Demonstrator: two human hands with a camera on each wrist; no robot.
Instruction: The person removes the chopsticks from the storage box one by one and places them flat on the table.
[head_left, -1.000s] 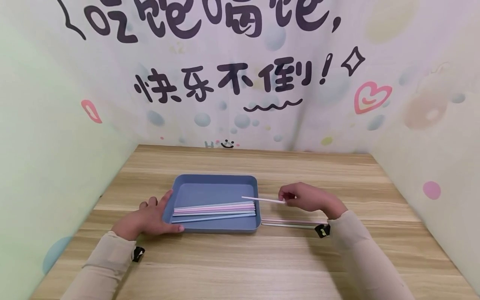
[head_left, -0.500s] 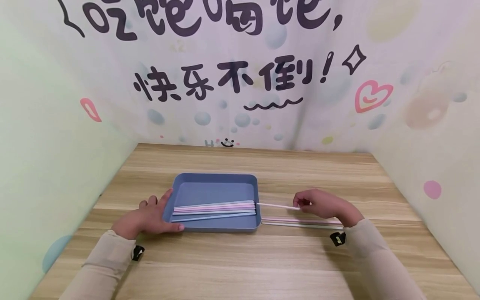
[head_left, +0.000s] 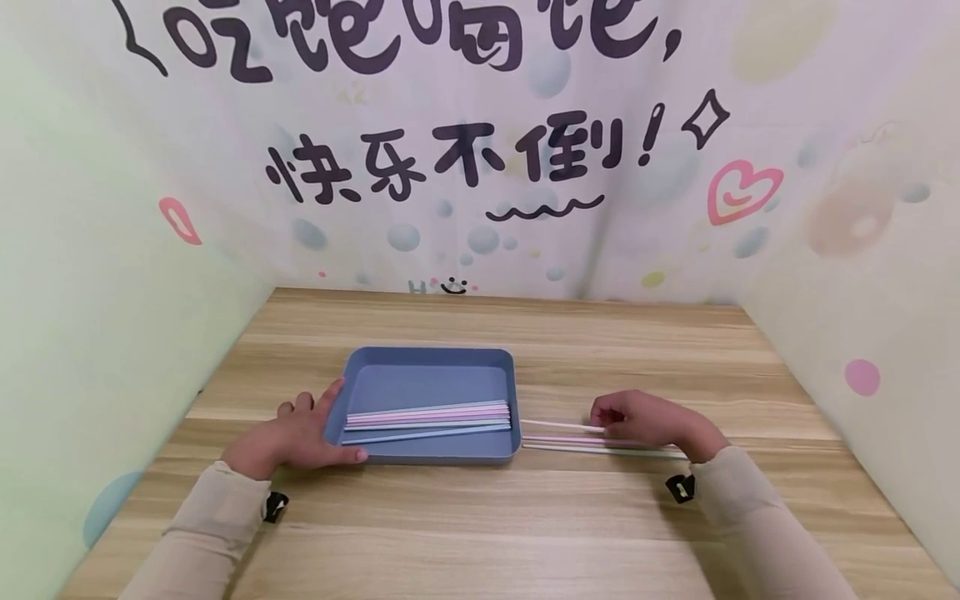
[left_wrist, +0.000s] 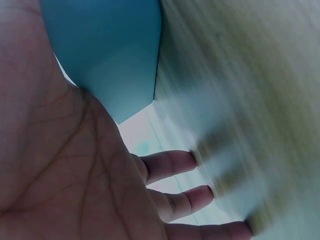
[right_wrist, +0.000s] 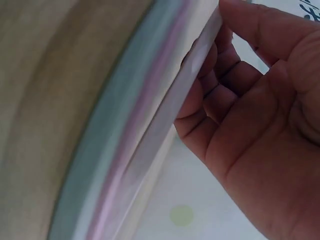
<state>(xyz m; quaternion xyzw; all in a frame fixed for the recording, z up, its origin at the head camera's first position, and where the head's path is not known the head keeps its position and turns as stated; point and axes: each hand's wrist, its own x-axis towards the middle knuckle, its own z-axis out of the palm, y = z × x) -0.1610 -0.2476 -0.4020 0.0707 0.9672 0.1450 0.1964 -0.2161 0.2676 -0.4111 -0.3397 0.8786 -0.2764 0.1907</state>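
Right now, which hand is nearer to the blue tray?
Left. The left hand touches the blue tray at its left end; the right hand is apart, off the tray's right side, holding a white stick.

Reads 快乐不倒! in dark lettering [head_left: 467,158] across the pale backdrop [head_left: 600,258], beyond and between left hand [head_left: 296,437] and right hand [head_left: 651,419]; carries above it a larger line [head_left: 429,37], clipped at the top, legible as 吃饱, an unclear third character, 饱 and a comma; adds a wavy underline [head_left: 546,211]; low between both, a smiley [head_left: 454,287] beside a faint H [head_left: 417,287]; beyond the right hand, a four-pointed star [head_left: 707,119] and smiling pink heart [head_left: 744,193]; in the right wrist view, only unreadable dark strokes [right_wrist: 311,10].
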